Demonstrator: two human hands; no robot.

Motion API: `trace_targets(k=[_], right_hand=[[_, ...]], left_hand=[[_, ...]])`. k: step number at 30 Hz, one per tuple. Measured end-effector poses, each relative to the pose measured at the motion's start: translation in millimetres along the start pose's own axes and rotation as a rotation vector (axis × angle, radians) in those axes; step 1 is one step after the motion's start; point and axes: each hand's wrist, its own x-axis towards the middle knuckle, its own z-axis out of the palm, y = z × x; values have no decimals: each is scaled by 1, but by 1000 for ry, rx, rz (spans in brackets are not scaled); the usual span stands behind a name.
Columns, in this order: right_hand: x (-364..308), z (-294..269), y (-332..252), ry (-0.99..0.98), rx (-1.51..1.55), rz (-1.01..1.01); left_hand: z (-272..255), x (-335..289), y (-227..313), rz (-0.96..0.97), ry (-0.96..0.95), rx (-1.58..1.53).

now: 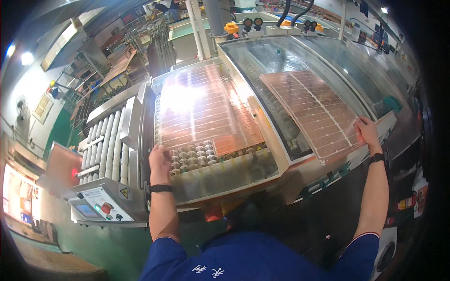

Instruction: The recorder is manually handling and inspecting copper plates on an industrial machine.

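My left hand (160,164) pinches the near left corner of a thin copper-coloured panel (197,117). Pale lines cross this panel, and bright glare covers part of it. It lies over an open machine bed with rows of small rollers (191,157). Partly under its right side is another copper-coloured panel (251,126). My right hand (368,131) grips the right edge of a further lined copper panel (318,107), which slants over the glass cover (272,54) on the right. The fingertips beneath both held edges are partly hidden.
At the left stands a conveyor of white rollers (110,145), with a control box (101,206) carrying a screen and a red button. A raised metal frame edge (253,100) divides the roller bed from the glass cover. A grey post (214,18) rises behind.
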Motion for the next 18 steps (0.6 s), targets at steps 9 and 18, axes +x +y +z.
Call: trace_targets(k=[9,18], right_hand=[[15,7,21,-58,189,64],[4,-5,24,8,109,75]], left_hand=[[-124,98,-20,-56,218,539],[-41,116,-61,224,165,1639]])
